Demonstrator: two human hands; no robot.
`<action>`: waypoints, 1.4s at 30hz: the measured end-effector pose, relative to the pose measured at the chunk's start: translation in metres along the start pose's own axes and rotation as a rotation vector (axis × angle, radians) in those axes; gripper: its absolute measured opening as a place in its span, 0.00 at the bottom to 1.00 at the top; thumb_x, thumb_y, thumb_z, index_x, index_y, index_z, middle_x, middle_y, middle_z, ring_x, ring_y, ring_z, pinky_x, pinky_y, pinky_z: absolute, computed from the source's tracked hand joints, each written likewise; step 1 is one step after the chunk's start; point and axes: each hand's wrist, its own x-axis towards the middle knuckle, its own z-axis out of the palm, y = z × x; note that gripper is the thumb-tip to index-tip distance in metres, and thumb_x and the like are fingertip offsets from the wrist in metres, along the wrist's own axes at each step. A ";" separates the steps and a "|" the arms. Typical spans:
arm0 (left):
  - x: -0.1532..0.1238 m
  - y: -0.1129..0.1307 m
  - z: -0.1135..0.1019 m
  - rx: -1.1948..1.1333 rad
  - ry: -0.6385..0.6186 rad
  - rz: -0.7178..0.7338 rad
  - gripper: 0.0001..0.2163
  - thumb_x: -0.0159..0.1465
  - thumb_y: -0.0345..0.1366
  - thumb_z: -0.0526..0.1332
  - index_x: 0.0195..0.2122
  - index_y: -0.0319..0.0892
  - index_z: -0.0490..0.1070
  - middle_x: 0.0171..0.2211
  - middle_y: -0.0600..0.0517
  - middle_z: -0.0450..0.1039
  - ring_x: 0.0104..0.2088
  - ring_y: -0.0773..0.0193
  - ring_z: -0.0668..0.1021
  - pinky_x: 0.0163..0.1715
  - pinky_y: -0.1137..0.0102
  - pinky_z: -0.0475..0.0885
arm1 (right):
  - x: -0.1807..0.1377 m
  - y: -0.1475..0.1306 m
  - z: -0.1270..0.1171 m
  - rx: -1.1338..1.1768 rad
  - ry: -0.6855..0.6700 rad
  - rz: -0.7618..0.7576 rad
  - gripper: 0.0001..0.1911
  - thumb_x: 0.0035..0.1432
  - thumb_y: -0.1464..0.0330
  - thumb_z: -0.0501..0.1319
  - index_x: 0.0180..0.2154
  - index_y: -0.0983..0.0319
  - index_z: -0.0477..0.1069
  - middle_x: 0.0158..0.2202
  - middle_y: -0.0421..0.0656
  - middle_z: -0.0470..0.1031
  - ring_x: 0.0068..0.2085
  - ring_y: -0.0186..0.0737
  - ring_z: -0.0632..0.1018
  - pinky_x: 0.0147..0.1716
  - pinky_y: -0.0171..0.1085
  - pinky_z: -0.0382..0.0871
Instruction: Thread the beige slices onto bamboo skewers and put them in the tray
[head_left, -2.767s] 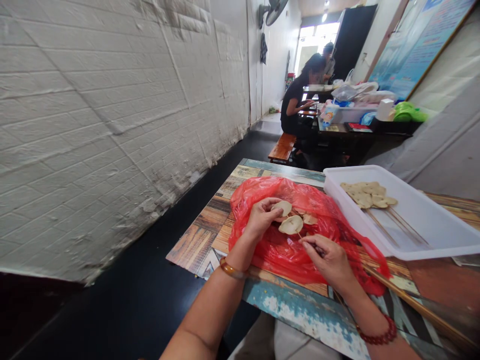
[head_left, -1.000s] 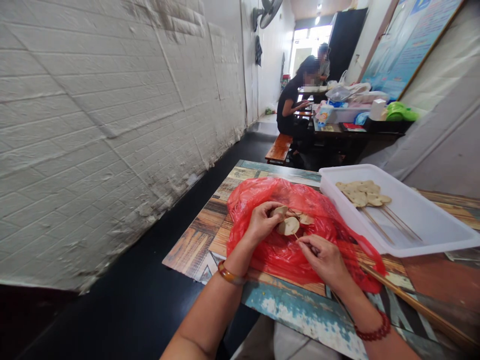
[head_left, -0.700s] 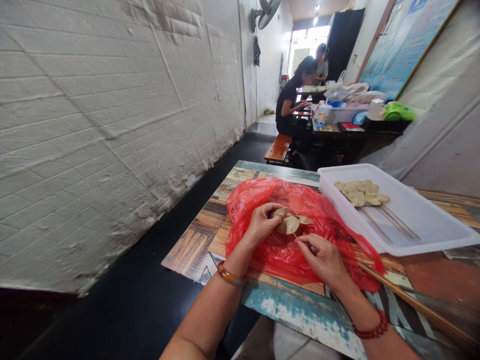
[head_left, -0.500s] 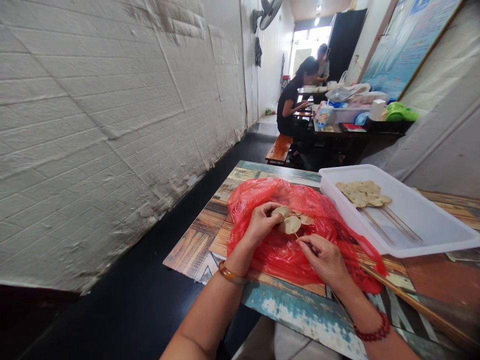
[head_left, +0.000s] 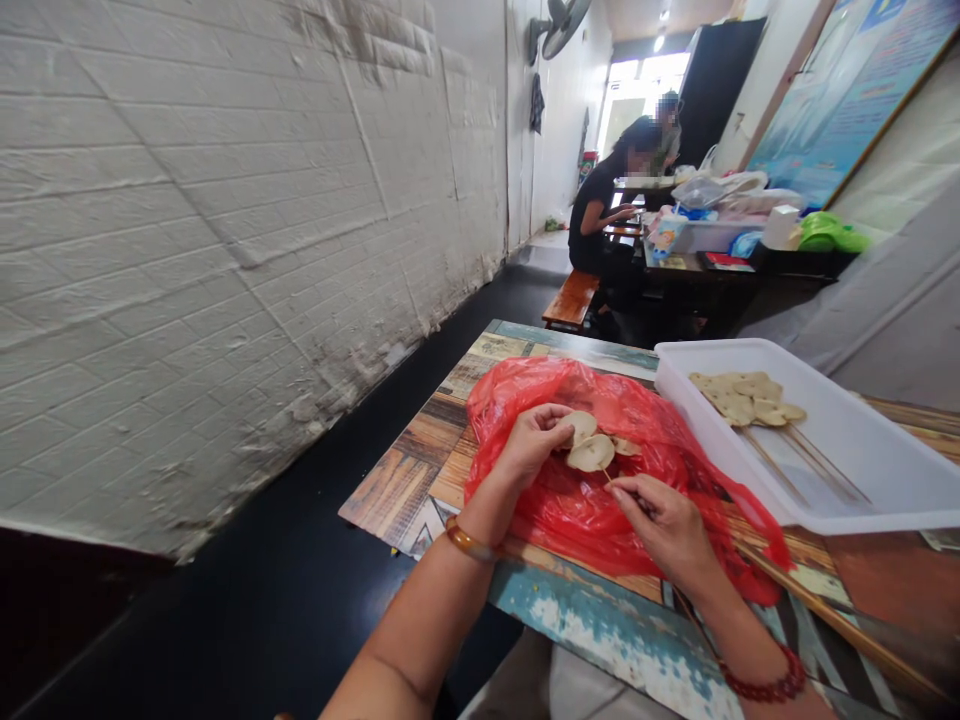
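Note:
Between the thumb and fingers of my left hand (head_left: pixel 534 442) is a pale, round, flat slice (head_left: pixel 581 426), its food kind unclear. My right hand (head_left: pixel 666 515) pinches a thin bamboo skewer (head_left: pixel 607 475) whose tip meets a second such slice (head_left: pixel 591 455), overlapping the first. Both hands are above an opened red plastic bag (head_left: pixel 525 382) on the table. More pale slices (head_left: pixel 627 447) lie in the bag, partly hidden behind those in hand.
To the right stands a white plastic tray (head_left: pixel 892 522) holding several skewered slices (head_left: pixel 739 398). Long bamboo sticks (head_left: pixel 817 595) lie near my right forearm on the patterned table (head_left: pixel 420 455). Beyond, a person (head_left: pixel 600 205) sits on a wooden bench (head_left: pixel 571 300) beside a cluttered table.
The view has turned slightly left, so everything appears farther right. The two slices in my hands now face the camera more fully; both hands keep their grip.

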 end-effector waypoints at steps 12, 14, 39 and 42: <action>-0.002 0.001 0.001 0.022 -0.033 -0.046 0.17 0.46 0.38 0.70 0.35 0.35 0.72 0.26 0.51 0.73 0.24 0.71 0.72 0.26 0.76 0.65 | -0.001 0.001 -0.001 0.010 -0.026 -0.039 0.11 0.62 0.66 0.54 0.35 0.61 0.74 0.34 0.44 0.78 0.36 0.40 0.78 0.37 0.37 0.71; -0.002 0.001 0.001 0.032 -0.043 -0.047 0.17 0.46 0.38 0.69 0.35 0.35 0.72 0.26 0.52 0.72 0.23 0.71 0.71 0.25 0.76 0.64 | -0.001 0.002 -0.001 0.012 -0.028 -0.046 0.11 0.62 0.65 0.54 0.35 0.60 0.74 0.34 0.44 0.78 0.36 0.41 0.78 0.37 0.38 0.71; -0.004 0.005 0.006 0.113 -0.027 0.001 0.13 0.49 0.35 0.65 0.35 0.35 0.72 0.25 0.53 0.71 0.22 0.73 0.69 0.23 0.77 0.61 | 0.001 -0.003 0.000 0.001 0.008 0.033 0.12 0.61 0.64 0.54 0.33 0.61 0.74 0.32 0.44 0.78 0.34 0.41 0.78 0.34 0.37 0.71; -0.003 0.002 0.005 0.146 -0.016 0.021 0.13 0.50 0.34 0.65 0.37 0.36 0.72 0.27 0.52 0.72 0.24 0.72 0.70 0.24 0.77 0.63 | 0.001 -0.004 0.001 0.006 0.008 0.036 0.12 0.61 0.63 0.54 0.33 0.61 0.73 0.31 0.44 0.78 0.33 0.40 0.78 0.33 0.36 0.70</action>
